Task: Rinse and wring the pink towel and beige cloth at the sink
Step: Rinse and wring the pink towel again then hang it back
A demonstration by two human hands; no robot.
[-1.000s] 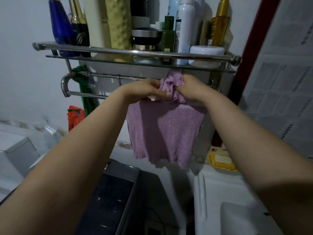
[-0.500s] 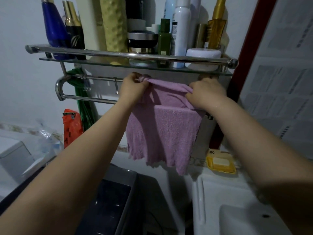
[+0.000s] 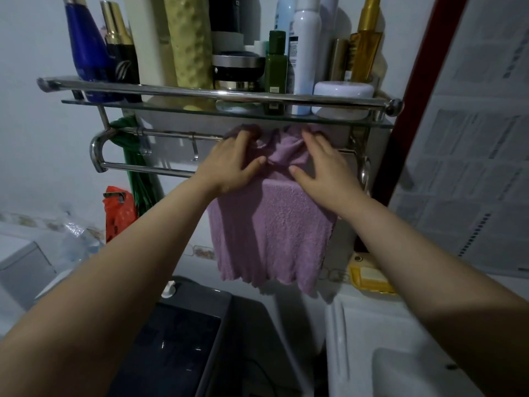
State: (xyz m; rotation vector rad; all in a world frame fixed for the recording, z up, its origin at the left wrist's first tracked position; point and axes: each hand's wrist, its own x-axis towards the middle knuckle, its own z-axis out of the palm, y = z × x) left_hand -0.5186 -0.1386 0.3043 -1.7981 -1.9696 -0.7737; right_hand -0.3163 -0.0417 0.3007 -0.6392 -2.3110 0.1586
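A: From the head camera, where is the pink towel [image 3: 272,224]?

B: It is draped over the front bar of the metal rack [image 3: 143,169] on the wall, toward the rack's right end, its free part hanging down in front of the wall. The top is bunched between the two bars, under the glass shelf [image 3: 229,114].

A: And the hands?

B: Both lie on the bunched top of the towel. The left hand [image 3: 232,164] lies at the towel's left edge, fingers stretched out and spread, thumb pointing toward the middle. The right hand [image 3: 323,164] mirrors it at the right edge, fingers flat and straight. Neither is curled round the cloth; they press on it. The thumbs are near one another but apart.

A: What else is in that view?

B: Bottles and jars stand crowded along the glass shelf, a blue bottle [image 3: 86,47] at its left end, a gold one [image 3: 366,47] at its right. The white sink [image 3: 352,339] shows at the lower right, with a yellow soap dish [image 3: 369,276] at its back edge. A beige cloth I cannot make out.
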